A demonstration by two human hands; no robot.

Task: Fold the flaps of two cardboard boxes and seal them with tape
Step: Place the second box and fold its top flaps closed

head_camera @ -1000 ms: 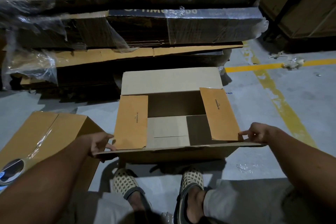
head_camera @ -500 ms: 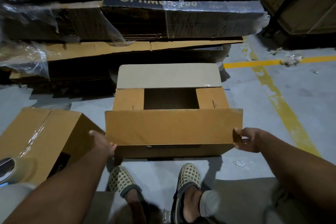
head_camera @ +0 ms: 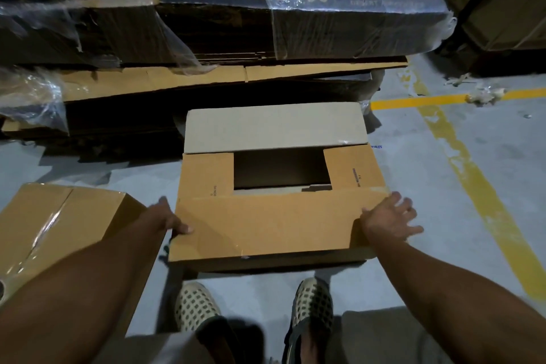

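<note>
A brown cardboard box (head_camera: 274, 224) stands on the floor in front of my feet. Both short side flaps lie folded inward, and the near long flap is down over them. The far long flap (head_camera: 274, 127) still stands open, pale side toward me. My left hand (head_camera: 170, 220) grips the near flap's left end, thumb on top. My right hand (head_camera: 390, 220) presses flat on its right end with fingers spread. A second box (head_camera: 59, 224), closed with clear tape along its seam, lies to the left. A tape roll (head_camera: 3, 289) peeks in at the left edge.
A wrapped stack of flattened cartons (head_camera: 206, 38) fills the space right behind the box. Yellow floor lines (head_camera: 461, 156) run along the right. More cartons (head_camera: 508, 3) stand at the far right. My shoes (head_camera: 198, 307) are just in front of the box.
The near long flap went from hanging outward to raised, then down onto the two side flaps. Both hands followed it, and my right hand now lies flat on it.
</note>
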